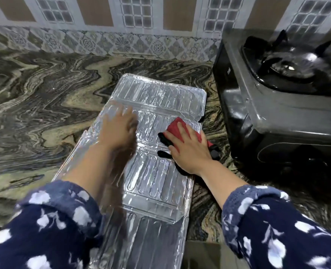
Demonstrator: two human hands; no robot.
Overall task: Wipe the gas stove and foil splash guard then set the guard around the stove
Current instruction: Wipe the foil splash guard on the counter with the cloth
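On the foil guard (157, 177), both hands press, right hand (188, 150) on cloth (177, 126).

Right hand (188, 150) flat on cloth (177, 126)

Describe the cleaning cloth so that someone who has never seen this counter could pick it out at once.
Start at the black single-burner gas stove at the right of the marbled stone counter. Just left of it lies a long ribbed silver foil splash guard, flat on the counter. The red and black cloth lies on it under the right hand: the only red thing there.
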